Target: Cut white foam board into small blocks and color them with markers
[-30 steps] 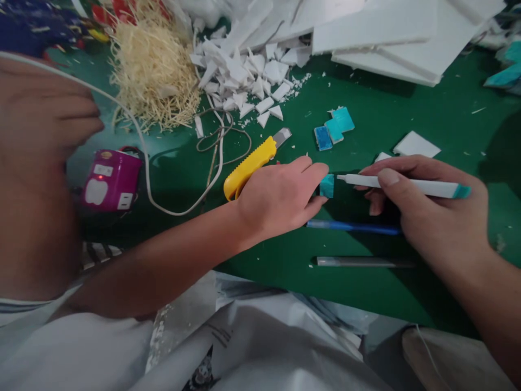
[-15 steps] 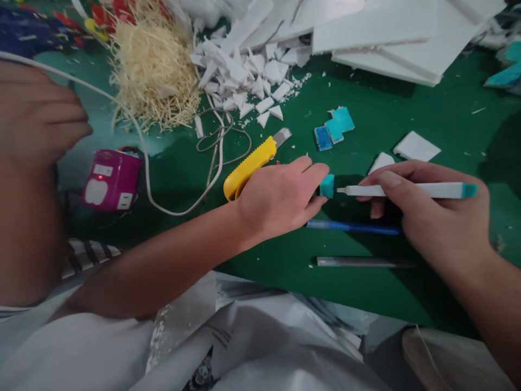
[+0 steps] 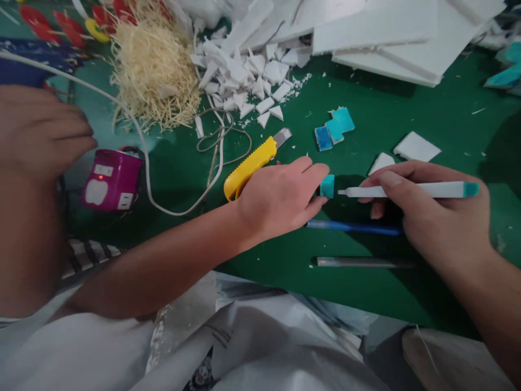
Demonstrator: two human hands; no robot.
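My left hand (image 3: 283, 193) pinches a small turquoise-coloured foam piece (image 3: 328, 186) between thumb and fingers. Held in my right hand (image 3: 439, 212) is a white marker (image 3: 431, 190) with a turquoise end, its tip pointing left, just short of the piece. A yellow utility knife (image 3: 252, 165) with its blade out lies behind my left hand. Below the hands are a blue pen (image 3: 354, 227) and a clear grey pen (image 3: 362, 262). Several coloured foam pieces (image 3: 336, 127) lie beyond, and white foam pieces (image 3: 417, 146) lie near my right hand.
A heap of white foam scraps (image 3: 248, 70), straw-like shreds (image 3: 154, 70) and white foam boards (image 3: 378, 32) fill the back of the green table (image 3: 268, 277). A white cable (image 3: 148, 190) loops past a magenta power adapter (image 3: 112, 179). Another person's hand (image 3: 40, 130) is at left.
The other person's hand has moved down and slightly right, and the dark blue item beyond it has shifted, showing more red pieces. My hands have hardly moved.
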